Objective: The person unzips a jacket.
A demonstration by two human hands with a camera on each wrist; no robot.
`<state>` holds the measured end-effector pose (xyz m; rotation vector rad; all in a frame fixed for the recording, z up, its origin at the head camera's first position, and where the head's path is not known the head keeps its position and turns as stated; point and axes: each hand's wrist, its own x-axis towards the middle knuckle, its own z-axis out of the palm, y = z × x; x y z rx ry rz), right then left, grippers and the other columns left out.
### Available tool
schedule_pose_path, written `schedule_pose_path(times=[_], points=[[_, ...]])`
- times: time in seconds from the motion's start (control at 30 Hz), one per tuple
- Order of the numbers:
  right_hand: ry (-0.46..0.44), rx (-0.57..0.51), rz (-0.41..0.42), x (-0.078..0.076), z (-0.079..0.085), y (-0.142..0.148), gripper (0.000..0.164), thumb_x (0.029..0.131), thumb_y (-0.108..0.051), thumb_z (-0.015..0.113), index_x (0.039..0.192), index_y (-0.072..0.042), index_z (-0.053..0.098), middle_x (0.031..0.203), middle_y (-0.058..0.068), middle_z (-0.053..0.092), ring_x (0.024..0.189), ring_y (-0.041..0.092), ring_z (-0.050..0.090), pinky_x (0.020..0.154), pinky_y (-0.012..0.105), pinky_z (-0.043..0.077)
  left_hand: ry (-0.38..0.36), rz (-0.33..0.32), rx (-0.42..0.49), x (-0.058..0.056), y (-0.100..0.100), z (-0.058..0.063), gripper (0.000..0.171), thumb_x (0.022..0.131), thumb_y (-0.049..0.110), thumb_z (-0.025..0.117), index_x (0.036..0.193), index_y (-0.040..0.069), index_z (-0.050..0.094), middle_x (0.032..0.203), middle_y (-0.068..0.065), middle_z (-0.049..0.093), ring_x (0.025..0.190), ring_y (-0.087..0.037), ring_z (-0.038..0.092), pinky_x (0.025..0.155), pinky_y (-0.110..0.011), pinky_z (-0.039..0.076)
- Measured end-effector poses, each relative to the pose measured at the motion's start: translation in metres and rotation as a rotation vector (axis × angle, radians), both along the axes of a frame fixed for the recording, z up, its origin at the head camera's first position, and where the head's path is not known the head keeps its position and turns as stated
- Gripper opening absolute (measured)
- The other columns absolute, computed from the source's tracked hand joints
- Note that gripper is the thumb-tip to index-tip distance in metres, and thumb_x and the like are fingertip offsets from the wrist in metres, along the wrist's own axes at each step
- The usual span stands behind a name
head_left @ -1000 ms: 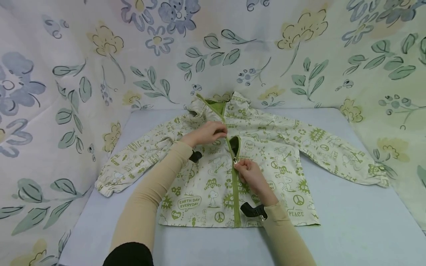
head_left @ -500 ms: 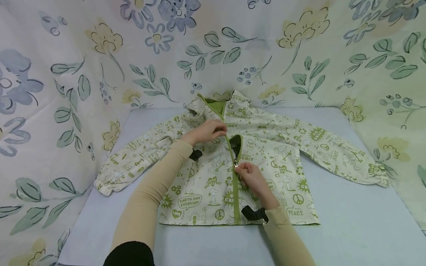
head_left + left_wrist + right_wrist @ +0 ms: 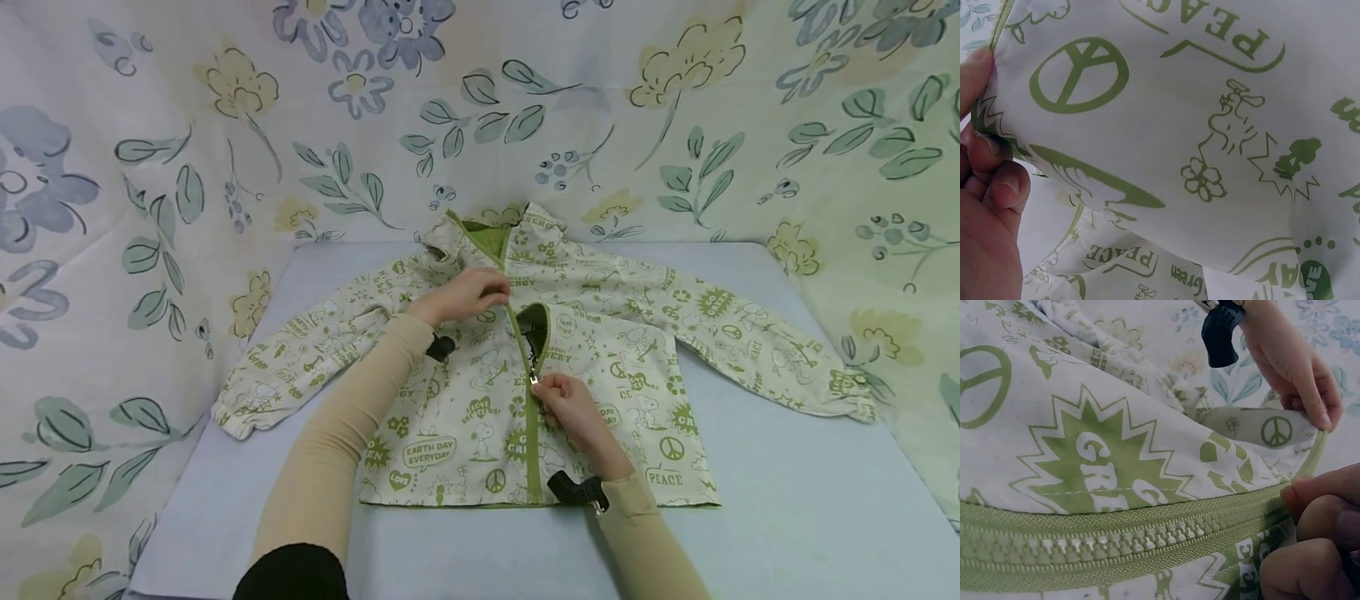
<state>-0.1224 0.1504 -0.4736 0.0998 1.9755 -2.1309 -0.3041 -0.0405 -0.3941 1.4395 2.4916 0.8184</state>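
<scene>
A child's cream jacket point(image 3: 465, 417) with green prints lies flat on the pale blue table point(image 3: 787, 500), front up, sleeves spread. Its green zipper point(image 3: 532, 450) is closed from the hem up to mid-chest and open above. My right hand point(image 3: 566, 400) pinches the zipper pull point(image 3: 534, 377). My left hand point(image 3: 468, 296) pinches the left front edge of the jacket by the zipper, below the collar. In the left wrist view my fingers point(image 3: 988, 169) grip the printed fabric point(image 3: 1179, 125). The right wrist view shows the zipper teeth point(image 3: 1085, 544) close up, with my right fingers point(image 3: 1316, 531) curled beside them.
Floral cloth point(image 3: 150, 167) hangs as walls at the back and on both sides of the table. The jacket's sleeves reach towards the left wall point(image 3: 240, 417) and the right wall point(image 3: 847, 392). Bare table surface lies in front of the hem.
My right hand has drawn the zipper pull a little down towards the hem, so the open part is slightly longer. The left hand has stayed in place.
</scene>
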Motion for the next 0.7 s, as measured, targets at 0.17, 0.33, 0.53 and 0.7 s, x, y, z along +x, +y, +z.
schedule_pose_path(times=[0.17, 0.33, 0.53, 0.7], points=[[0.011, 0.006, -0.014, 0.001, -0.010, 0.002, 0.013, 0.093, -0.007, 0.055, 0.084, 0.002, 0.051, 0.050, -0.003, 0.035, 0.041, 0.008, 0.031, 0.040, 0.022, 0.028, 0.001, 0.008, -0.006, 0.000, 0.000, 0.001, 0.012, 0.096, 0.014, 0.053, 0.098, 0.008, 0.063, 0.093, -0.002, 0.059, 0.082, -0.012, 0.054, 0.074, -0.027, 0.044], [0.019, -0.014, -0.008, 0.003, -0.011, 0.003, 0.013, 0.093, -0.007, 0.055, 0.086, 0.004, 0.052, 0.050, -0.004, 0.036, 0.040, 0.007, 0.030, 0.040, 0.021, 0.027, 0.000, 0.015, -0.004, 0.000, 0.000, 0.002, 0.013, 0.096, 0.013, 0.053, 0.098, 0.006, 0.064, 0.094, -0.003, 0.059, 0.082, -0.013, 0.054, 0.075, -0.028, 0.044], [0.006, 0.002, 0.018, 0.007, -0.012, 0.005, 0.016, 0.095, -0.009, 0.054, 0.088, 0.005, 0.050, 0.051, -0.003, 0.037, 0.039, 0.007, 0.028, 0.040, 0.021, 0.027, -0.012, 0.018, -0.016, 0.000, -0.001, 0.001, 0.015, 0.096, 0.014, 0.052, 0.100, 0.005, 0.063, 0.094, -0.001, 0.058, 0.082, -0.012, 0.053, 0.074, -0.027, 0.044], [-0.018, 0.002, 0.035, 0.012, -0.013, 0.007, 0.020, 0.095, -0.011, 0.054, 0.092, 0.009, 0.051, 0.050, -0.003, 0.036, 0.037, 0.006, 0.028, 0.038, 0.021, 0.026, -0.018, 0.022, -0.002, -0.002, -0.003, -0.001, 0.013, 0.096, 0.013, 0.053, 0.099, 0.005, 0.063, 0.092, -0.002, 0.059, 0.081, -0.013, 0.053, 0.073, -0.029, 0.044]])
